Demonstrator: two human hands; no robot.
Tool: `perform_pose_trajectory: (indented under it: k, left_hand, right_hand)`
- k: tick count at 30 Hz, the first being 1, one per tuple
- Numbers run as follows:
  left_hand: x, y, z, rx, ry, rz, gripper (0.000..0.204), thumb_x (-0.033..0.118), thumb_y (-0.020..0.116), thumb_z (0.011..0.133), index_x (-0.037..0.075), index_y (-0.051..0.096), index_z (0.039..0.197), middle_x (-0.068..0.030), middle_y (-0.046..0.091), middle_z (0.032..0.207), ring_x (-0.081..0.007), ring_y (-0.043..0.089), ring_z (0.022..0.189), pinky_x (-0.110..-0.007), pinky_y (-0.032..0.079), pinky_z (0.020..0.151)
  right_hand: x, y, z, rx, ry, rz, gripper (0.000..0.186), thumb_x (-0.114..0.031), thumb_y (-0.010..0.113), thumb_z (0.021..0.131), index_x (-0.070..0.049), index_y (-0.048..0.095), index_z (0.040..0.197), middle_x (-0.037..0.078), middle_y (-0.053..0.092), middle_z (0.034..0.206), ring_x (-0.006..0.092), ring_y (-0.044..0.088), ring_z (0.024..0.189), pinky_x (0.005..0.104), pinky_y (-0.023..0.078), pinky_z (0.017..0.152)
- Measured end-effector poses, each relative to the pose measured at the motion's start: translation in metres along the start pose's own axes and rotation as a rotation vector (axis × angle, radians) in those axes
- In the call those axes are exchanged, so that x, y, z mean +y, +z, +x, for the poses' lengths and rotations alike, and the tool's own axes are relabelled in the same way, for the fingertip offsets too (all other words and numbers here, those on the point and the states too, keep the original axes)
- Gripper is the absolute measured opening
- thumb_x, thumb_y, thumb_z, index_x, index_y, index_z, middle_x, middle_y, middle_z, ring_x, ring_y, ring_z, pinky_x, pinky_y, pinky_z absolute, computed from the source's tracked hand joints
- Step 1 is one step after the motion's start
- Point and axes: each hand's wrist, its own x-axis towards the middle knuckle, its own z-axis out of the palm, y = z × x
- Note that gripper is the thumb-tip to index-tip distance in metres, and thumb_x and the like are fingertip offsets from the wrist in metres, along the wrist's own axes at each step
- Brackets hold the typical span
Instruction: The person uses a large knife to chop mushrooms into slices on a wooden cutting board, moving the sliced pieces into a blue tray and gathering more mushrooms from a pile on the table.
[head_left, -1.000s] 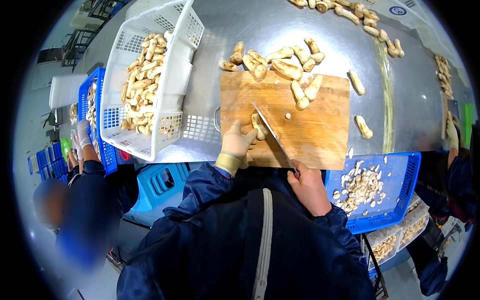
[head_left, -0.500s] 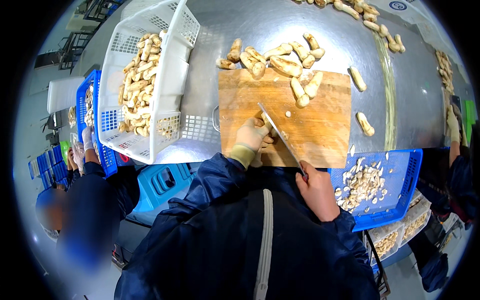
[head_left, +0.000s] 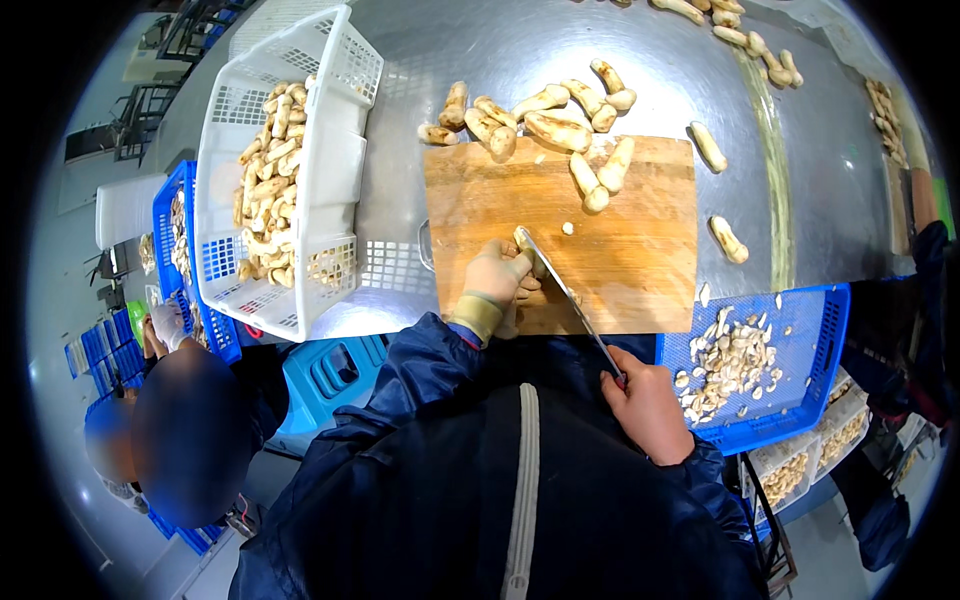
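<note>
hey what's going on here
A person is cutting mushrooms at a metal table. The gloved left hand steadies a mushroom on a wooden board, while the right hand holds a knife with its blade at that mushroom. More whole mushrooms lie around the board's far edge. A white basket to the left holds many more, and a blue tray to the right holds cut pieces.
</note>
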Motion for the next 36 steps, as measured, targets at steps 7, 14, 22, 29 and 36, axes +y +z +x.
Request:
perform_pose_trajectory:
  k: [7, 14, 22, 29, 36]
  left_hand:
    - [0.014, -0.003, -0.010, -0.073, -0.054, 0.007, 0.024, 0.019, 0.062, 0.087, 0.000, 0.051, 0.097, -0.0076, 0.061, 0.079, -0.0143, 0.061, 0.061, -0.025, 0.048, 0.050]
    - [0.026, -0.020, -0.022, -0.117, -0.057, 0.073, 0.041, 0.035, 0.063, 0.085, 0.001, 0.054, 0.107, -0.0092, 0.064, 0.084, -0.0175, 0.064, 0.072, -0.031, 0.051, 0.059]
    - [0.032, 0.003, -0.025, 0.137, 0.352, 0.871, 0.044, 0.037, 0.064, 0.078, 0.002, 0.057, 0.103, -0.0228, 0.063, 0.085, -0.0369, 0.062, 0.084, -0.043, 0.048, 0.072]
    - [0.131, -0.146, -0.077, 0.723, 0.689, 0.594, 0.025, 0.021, 0.063, 0.086, 0.003, 0.060, 0.102, -0.0051, 0.062, 0.077, -0.0115, 0.056, 0.069, -0.027, 0.046, 0.062]
    - [0.169, -0.206, -0.036, 0.873, 1.019, 0.768, 0.043, 0.013, 0.069, 0.077, 0.004, 0.058, 0.118, -0.0164, 0.064, 0.109, -0.0269, 0.061, 0.100, -0.034, 0.046, 0.087]
  right_hand:
    - [0.021, 0.020, 0.039, -0.012, -0.126, -0.008, 0.021, -0.010, 0.059, 0.080, 0.006, 0.060, 0.094, 0.025, 0.057, 0.065, 0.0401, 0.059, 0.062, 0.0430, 0.047, 0.058]
    - [0.025, 0.008, 0.052, 0.083, 0.056, 0.058, 0.032, -0.015, 0.056, 0.081, 0.002, 0.062, 0.106, 0.023, 0.058, 0.066, 0.0344, 0.059, 0.060, 0.0394, 0.046, 0.058]
    - [0.041, 0.018, 0.041, 0.260, -0.024, -0.035, 0.028, -0.012, 0.057, 0.080, 0.004, 0.062, 0.102, 0.025, 0.058, 0.064, 0.0371, 0.060, 0.059, 0.0414, 0.047, 0.057]
    - [0.043, 0.022, 0.040, 0.325, -0.040, 0.021, 0.027, -0.011, 0.055, 0.080, 0.003, 0.063, 0.102, 0.019, 0.053, 0.056, 0.0276, 0.054, 0.047, 0.0382, 0.041, 0.049]
    - [0.037, 0.016, 0.040, 0.242, 0.017, -0.018, 0.029, -0.011, 0.055, 0.079, 0.004, 0.062, 0.104, 0.025, 0.058, 0.064, 0.0364, 0.060, 0.058, 0.0417, 0.047, 0.057]
